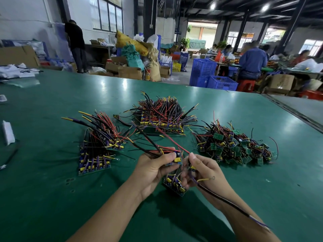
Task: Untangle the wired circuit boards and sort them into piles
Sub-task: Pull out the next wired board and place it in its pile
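Left hand [153, 170]: grips a bunch of circuit boards [174, 185].
Right hand [202, 168]: pinches a red wire [174, 141].
Handling: light, bendy wires snag; hold board edges.

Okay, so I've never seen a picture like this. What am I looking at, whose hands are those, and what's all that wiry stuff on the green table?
There is no machine here. The one picture comes from a camera worn on a person's head, looking down at their own hands. The left hand grips a small bunch of wired circuit boards, and the right hand pinches a red wire. On the green table lie three heaps of such boards: a left pile, a middle pile and a jumbled right pile.
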The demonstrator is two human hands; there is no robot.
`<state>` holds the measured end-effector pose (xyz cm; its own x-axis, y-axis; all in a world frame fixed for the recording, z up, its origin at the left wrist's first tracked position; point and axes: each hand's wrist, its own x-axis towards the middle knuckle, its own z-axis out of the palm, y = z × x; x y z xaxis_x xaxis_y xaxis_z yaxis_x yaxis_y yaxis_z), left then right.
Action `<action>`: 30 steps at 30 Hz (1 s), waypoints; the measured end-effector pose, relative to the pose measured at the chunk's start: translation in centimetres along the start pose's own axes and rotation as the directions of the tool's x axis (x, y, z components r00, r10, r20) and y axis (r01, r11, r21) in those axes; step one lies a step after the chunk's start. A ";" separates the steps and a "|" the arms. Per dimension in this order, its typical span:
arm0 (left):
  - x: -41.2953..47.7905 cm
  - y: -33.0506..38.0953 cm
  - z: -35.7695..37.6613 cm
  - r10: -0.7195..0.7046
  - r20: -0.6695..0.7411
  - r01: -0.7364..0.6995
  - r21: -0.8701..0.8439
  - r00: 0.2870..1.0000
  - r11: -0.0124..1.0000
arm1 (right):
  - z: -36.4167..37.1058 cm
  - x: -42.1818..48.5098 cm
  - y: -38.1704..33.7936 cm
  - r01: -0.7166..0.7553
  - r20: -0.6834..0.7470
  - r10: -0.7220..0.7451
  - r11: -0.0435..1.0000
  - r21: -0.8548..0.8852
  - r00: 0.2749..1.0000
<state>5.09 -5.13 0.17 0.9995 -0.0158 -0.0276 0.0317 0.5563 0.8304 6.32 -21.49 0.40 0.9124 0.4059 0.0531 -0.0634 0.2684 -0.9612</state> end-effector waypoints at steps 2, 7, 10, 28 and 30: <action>-0.1 -0.1 0.0 0.024 -0.012 -0.023 0.096 1.000 0.995 | -0.2 0.3 0.4 -0.031 -0.070 0.029 0.999 -0.030 0.997; -0.5 -0.5 0.3 0.070 -0.053 -0.050 0.313 0.996 0.948 | -2.1 0.9 1.1 0.001 -0.144 -0.151 0.694 -0.720 0.978; -0.4 -0.4 0.1 0.097 -0.091 -0.058 0.359 0.991 0.931 | -3.6 0.9 1.1 0.012 -0.118 -0.232 0.494 -0.869 0.965; -0.6 -0.6 0.5 0.011 0.097 -0.033 0.237 0.995 0.971 | -2.5 0.1 -0.4 0.156 -0.108 -0.380 0.600 -0.784 0.919; -0.4 -0.9 0.6 0.010 0.111 -0.036 0.241 0.994 0.970 | -1.7 -0.1 -0.4 0.161 -0.063 -0.243 0.792 -0.589 0.968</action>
<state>4.64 -6.09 -0.23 0.9938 -0.1025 0.0424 -0.0050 0.3402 0.9403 6.95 -23.13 0.28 0.9242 0.2721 0.2681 0.3343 -0.2365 -0.9123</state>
